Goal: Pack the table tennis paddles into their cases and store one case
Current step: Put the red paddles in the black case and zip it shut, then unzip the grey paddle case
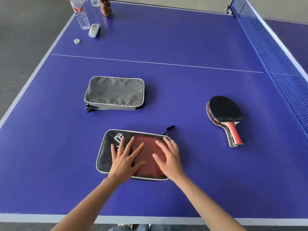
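Your left hand (124, 161) and right hand (169, 158) both lie flat on the black case (106, 157) near your edge of the blue table (183, 90), fingers spread wide and straight, gripping nothing. Through the clear panel of that case you can see a red paddle (148, 152) inside, mostly under your palms. The case's zipper pull (170, 129) sticks out at its far right corner; whether the zip is fully closed you cannot tell from here. The grey case (115, 93) lies flat farther out and to the left, well apart from the black one, with its own pull tab at the near left corner. Off to your right, a stack of paddles (225, 115) sits on the table with a black face up and the handles pointing toward you, near the net (275, 59). At the far left corner stand a water bottle (80, 14), a brown bottle (105, 7), a small box (94, 30) and a loose cap (76, 41).
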The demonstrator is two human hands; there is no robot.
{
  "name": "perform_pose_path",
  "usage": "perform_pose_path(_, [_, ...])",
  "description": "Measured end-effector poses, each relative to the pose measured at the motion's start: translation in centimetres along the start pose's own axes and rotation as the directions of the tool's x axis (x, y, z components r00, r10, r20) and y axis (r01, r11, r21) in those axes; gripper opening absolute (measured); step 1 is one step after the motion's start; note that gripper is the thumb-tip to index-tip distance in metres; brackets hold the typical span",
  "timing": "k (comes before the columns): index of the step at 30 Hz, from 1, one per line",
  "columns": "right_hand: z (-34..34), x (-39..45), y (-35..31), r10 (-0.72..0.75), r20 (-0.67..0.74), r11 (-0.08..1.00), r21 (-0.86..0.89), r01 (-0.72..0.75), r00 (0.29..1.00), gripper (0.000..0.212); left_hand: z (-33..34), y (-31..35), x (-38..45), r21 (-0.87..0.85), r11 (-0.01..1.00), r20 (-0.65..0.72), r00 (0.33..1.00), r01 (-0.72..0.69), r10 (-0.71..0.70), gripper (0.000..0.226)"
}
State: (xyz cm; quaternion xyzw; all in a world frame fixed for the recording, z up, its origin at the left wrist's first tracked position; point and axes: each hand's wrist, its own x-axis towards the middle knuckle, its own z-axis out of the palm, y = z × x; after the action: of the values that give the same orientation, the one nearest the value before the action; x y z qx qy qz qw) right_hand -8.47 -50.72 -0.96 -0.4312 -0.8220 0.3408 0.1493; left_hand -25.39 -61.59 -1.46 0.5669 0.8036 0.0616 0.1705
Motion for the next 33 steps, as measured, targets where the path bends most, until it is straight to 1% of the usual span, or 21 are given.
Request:
perform_pose_path(2, [1.9,-1.2,-0.3,-0.025,0.114,0.978,-0.205,0.048,0.993,0.065,0.1,-0.8,-0.5,0.051,0.998,0.019,1.000,-0.023,0.022,0.065])
perform_pose_path(4, [2.9,-0.9,-0.5,-0.028,0.163,0.929,-0.360,0.086,0.986,0.074,0.0,-1.3,-0.5,0.084,0.996,0.018,1.000,0.001,-0.002,0.063])
perform_pose_path(8, [4.7,1.1,-2.8,-0.048,0.264,0.883,-0.439,0.164,0.963,0.078,-0.7,-3.7,-0.9,0.063,0.991,-0.023,0.993,0.116,-0.115,0.066])
perform_pose_path(11, [7.4,2.6,-5.6,-0.115,0.336,0.834,-0.479,0.275,0.935,0.078,-1.2,-7.1,-1.8,0.091,0.980,-0.029,0.984,0.176,-0.174,0.071])
perform_pose_path(13, [9.5,3.2,-7.8,-0.132,0.359,0.830,-0.469,0.301,0.924,0.078,-1.7,-9.8,-2.3,0.097,0.976,-0.030,0.980,0.197,-0.195,0.073])
perform_pose_path(16, [12.6,3.3,-11.1,-0.105,0.351,0.836,-0.476,0.273,0.931,0.078,-2.7,-14.1,-2.5,0.095,0.978,-0.018,0.982,0.187,-0.186,0.072])
perform_pose_path(18, [14.1,3.3,-12.9,-0.075,0.330,0.832,-0.500,0.242,0.941,0.078,-3.4,-16.6,-2.4,0.124,0.979,0.001,0.987,0.162,-0.163,0.069])
perform_pose_path(21, [15.3,3.9,-14.7,-0.053,0.311,0.830,-0.514,0.215,0.949,0.078,-4.0,-18.7,-1.8,0.150,0.977,0.033,0.987,0.151,-0.158,0.062])
perform_pose_path(26, [15.1,4.2,-14.4,-0.096,0.325,0.831,-0.494,0.256,0.941,0.077,-4.1,-18.9,-1.7,0.152,0.979,0.023,0.990,0.136,-0.141,0.064])
perform_pose_path(28, [14.9,4.2,-14.2,-0.109,0.334,0.839,-0.474,0.266,0.936,0.076,-4.3,-18.3,-2.0,0.132,0.981,0.012,0.989,0.145,-0.148,0.068])
perform_pose_path(29, [14.8,4.4,-14.2,-0.112,0.341,0.846,-0.460,0.270,0.933,0.075,-4.5,-18.0,-2.0,0.111,0.981,0.001,0.987,0.157,-0.158,0.066])
perform_pose_path(31, [14.4,4.9,-14.4,-0.124,0.355,0.890,-0.374,0.262,0.927,0.072,-5.4,-17.2,-1.5,0.046,0.980,-0.047,0.981,0.191,-0.189,0.058])
perform_pose_path(33, [13.3,5.9,-14.5,-0.151,0.308,0.948,-0.223,0.226,0.939,0.062,-6.9,-16.5,-0.2,-0.075,0.972,-0.150,0.961,0.222,-0.231,0.056])
